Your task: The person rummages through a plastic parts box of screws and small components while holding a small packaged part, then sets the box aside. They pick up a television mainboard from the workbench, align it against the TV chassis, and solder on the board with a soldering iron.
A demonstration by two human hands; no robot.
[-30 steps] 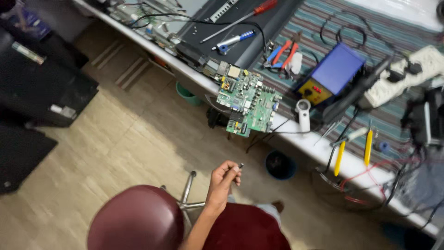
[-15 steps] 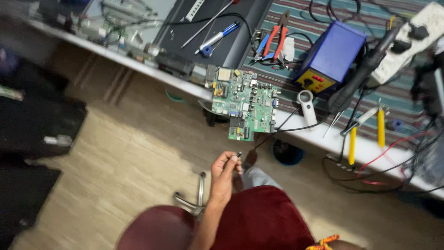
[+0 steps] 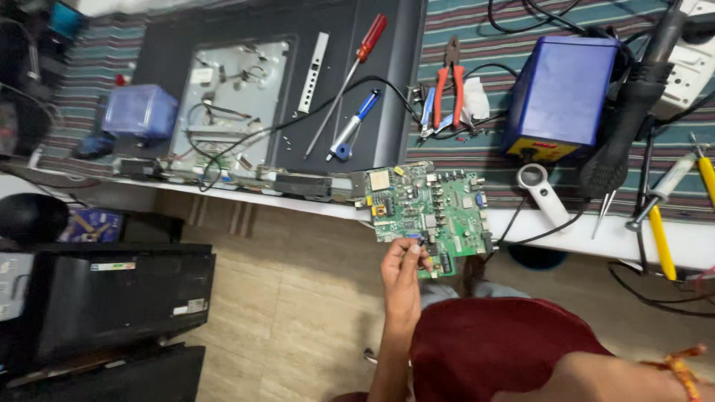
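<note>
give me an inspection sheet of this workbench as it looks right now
surface: bench with striped cloth, white front edge
job's things: green circuit board overhanging the edge; a small dark part pinched at its lower side
clutter: red-handled screwdriver, pliers, blue box unit, white magnifier, opened dark panel
hands: left hand pinching at the board; right hand not in view, only a forearm with a thread band
cables: black wire across the panel, more by the blue unit
surroundings: tiled floor, black casings at left

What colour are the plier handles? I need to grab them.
Red-orange pliers, seen in the head view.
</note>
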